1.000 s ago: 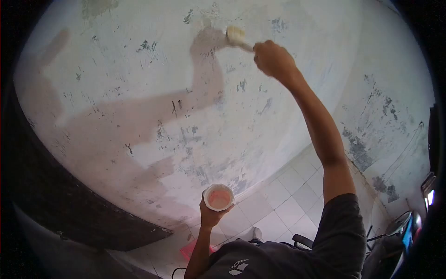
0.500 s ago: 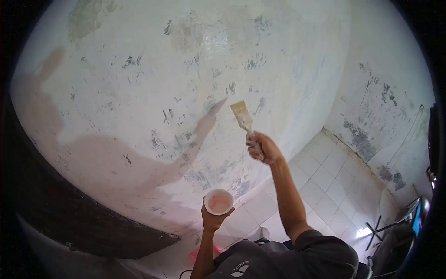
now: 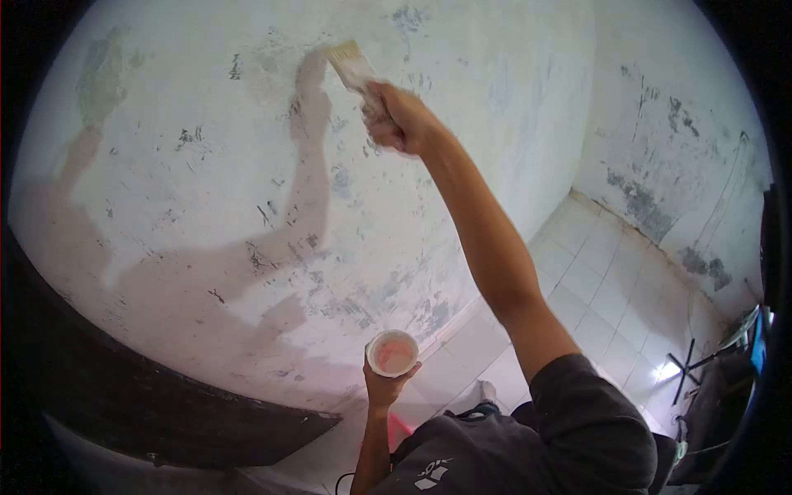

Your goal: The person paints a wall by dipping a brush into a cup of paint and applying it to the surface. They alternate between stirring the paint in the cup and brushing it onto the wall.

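Observation:
My right hand (image 3: 398,118) is closed round the handle of a wide flat paintbrush (image 3: 352,66). Its pale bristles point up and left and overlap the wall (image 3: 206,173), meeting the tip of my arm's shadow there. The wall is whitish, with grey flaked patches and scuffs. Low in front of my body, my left hand (image 3: 384,386) grips a white tub (image 3: 393,354) from below and the side. Pinkish wet material lies inside the tub, with the rim facing up.
A dark curved panel (image 3: 181,421) runs along the lower left. Pale floor tiles (image 3: 577,268) reach a second stained wall (image 3: 660,165) on the right. A black-legged stand (image 3: 684,369) is at the lower right. Something red (image 3: 397,432) sits behind my left forearm.
My right hand and the paintbrush have moved up and left across the wall, and the arm is straighter. My left hand still holds the tub at nearly the same spot.

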A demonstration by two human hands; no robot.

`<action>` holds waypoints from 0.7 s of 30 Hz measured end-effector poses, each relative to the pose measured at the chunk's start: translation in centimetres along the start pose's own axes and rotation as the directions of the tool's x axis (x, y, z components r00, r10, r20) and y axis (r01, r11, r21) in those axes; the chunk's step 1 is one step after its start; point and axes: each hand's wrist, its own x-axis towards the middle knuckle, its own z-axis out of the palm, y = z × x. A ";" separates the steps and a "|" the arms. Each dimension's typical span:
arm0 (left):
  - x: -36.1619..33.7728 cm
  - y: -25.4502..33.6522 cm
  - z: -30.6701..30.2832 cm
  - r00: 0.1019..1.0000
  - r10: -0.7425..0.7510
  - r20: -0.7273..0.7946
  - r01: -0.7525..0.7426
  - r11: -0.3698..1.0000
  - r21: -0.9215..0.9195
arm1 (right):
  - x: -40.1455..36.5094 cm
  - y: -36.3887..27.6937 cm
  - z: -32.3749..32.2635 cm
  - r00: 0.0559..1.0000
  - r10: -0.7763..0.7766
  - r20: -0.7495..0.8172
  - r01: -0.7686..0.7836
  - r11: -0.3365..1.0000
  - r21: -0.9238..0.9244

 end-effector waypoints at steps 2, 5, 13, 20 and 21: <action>0.1 0.8 0.5 1.000 -0.021 0.011 0.020 1.000 0.012 | 2.1 -3.0 1.2 0.999 -0.028 0.019 0.029 0.999 -0.042; -0.1 -0.1 0.4 1.000 -0.016 0.014 0.015 0.998 0.053 | 3.8 -3.6 1.1 0.998 0.063 0.016 -0.062 0.997 -0.042; 0.2 0.1 0.8 0.999 -0.023 0.042 0.024 1.000 0.000 | 0.9 3.3 -3.8 0.925 0.315 -0.213 -0.360 0.907 -0.218; 0.0 -0.6 1.5 0.997 -0.018 0.076 0.018 1.000 -0.005 | -3.0 1.6 -3.2 0.927 0.136 -0.350 -0.285 0.862 -0.420; 0.0 -0.6 1.4 0.998 -0.008 0.069 0.008 1.000 -0.006 | -2.9 0.7 -2.5 0.931 0.130 -0.341 -0.277 0.861 -0.426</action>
